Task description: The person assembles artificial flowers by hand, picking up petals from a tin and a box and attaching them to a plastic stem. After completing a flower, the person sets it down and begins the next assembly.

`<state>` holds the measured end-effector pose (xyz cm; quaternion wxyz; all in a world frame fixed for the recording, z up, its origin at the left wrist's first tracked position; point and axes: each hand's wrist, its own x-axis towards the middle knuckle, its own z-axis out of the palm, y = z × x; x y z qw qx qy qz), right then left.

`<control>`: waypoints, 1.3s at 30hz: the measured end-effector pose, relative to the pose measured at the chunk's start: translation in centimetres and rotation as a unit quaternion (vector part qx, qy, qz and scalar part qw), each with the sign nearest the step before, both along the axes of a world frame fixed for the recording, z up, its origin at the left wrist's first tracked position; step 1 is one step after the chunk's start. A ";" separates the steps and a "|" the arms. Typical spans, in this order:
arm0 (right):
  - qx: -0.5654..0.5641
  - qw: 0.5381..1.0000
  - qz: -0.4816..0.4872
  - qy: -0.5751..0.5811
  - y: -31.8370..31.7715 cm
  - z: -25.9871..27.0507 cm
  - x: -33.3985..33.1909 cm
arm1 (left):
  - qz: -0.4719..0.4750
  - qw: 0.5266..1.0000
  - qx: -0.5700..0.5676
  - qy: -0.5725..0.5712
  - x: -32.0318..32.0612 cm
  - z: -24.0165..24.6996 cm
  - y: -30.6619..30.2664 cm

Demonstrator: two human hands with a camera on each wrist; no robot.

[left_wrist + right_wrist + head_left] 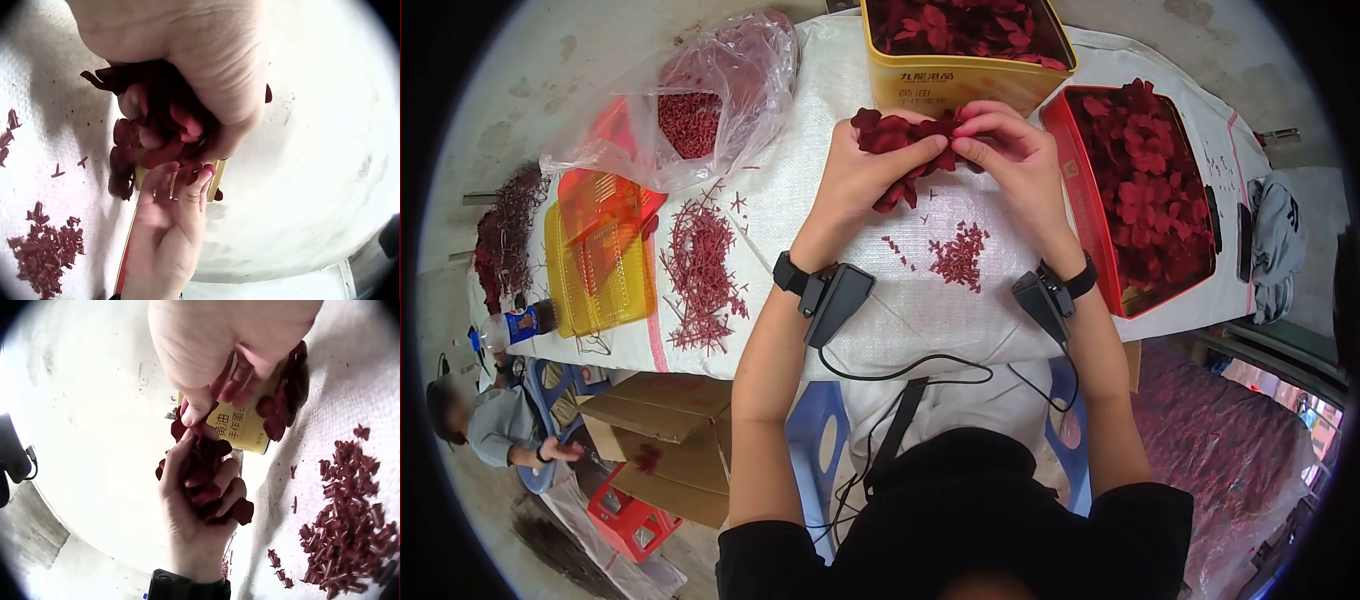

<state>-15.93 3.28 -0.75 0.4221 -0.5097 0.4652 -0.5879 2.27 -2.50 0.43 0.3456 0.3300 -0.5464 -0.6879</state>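
Observation:
My left hand (868, 180) holds a loose bunch of dark red fabric flower petals (890, 135), its fingers curled round them and its thumb along the front. At that thumb's tip, the thumb and fingertips of my right hand (1025, 165) pinch one petal piece at the edge of the bunch, as the right wrist view also shows. Below both hands, a small heap of short red plastic flower pieces (958, 258) lies on the white woven cloth (880, 320). Just beyond them stands a yellow tin (975, 82) filled with red petals.
To the right is a red tin (1075, 190) full of petals. On the left lie a pile of red stems (700, 270), a clear plastic bag (750, 70) with small red pieces, and a yellow basket (640, 290). A cardboard box (660, 405) and a person (495, 425) are beyond the table edge.

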 end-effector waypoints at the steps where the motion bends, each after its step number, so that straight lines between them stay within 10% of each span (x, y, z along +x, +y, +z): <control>1: 0.002 1.000 -0.002 -0.007 0.0 0.1 0.1 | 0.003 1.000 0.004 -0.002 0.0 0.0 0.0; 39: 0.013 0.992 0.056 -0.109 -0.1 0.1 0.2 | -0.003 1.000 0.001 -0.023 -0.3 0.3 0.2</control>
